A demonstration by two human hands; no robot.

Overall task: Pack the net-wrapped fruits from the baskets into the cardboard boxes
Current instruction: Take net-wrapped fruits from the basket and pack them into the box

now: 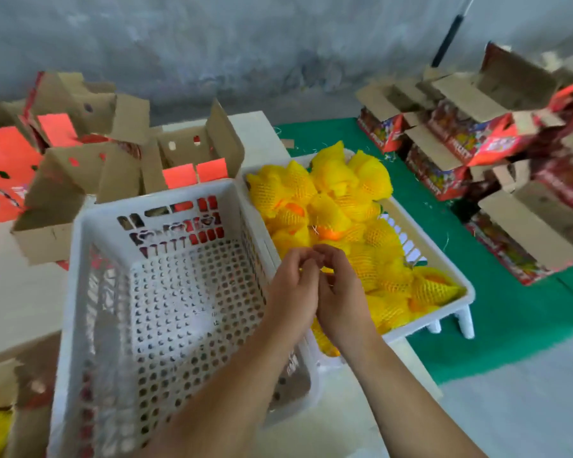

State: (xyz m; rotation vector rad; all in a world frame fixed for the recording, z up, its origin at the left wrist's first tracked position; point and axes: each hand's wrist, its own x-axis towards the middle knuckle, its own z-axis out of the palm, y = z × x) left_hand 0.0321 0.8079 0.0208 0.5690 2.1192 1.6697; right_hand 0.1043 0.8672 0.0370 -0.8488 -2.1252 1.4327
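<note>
Head view: two white baskets are seen side by side on a pale desk [17,302], their long walls touching. The left basket [80,292] is empty, so its perforated floor is open. The right basket [457,276] is heaped with yellow net-wrapped fruits [338,193], which rise above its rim; its near right corner overhangs the desk edge above a green mat [510,325].

The left hand [291,292] and right hand [341,302] are held together above the shared walls, fingers [325,256] curled and tips meeting. Whether anything is pinched cannot be told.

Open boxes [80,166] are crowded against the far rim of the left basket. More boxes [477,143] are stacked on the mat, well apart from the baskets.
</note>
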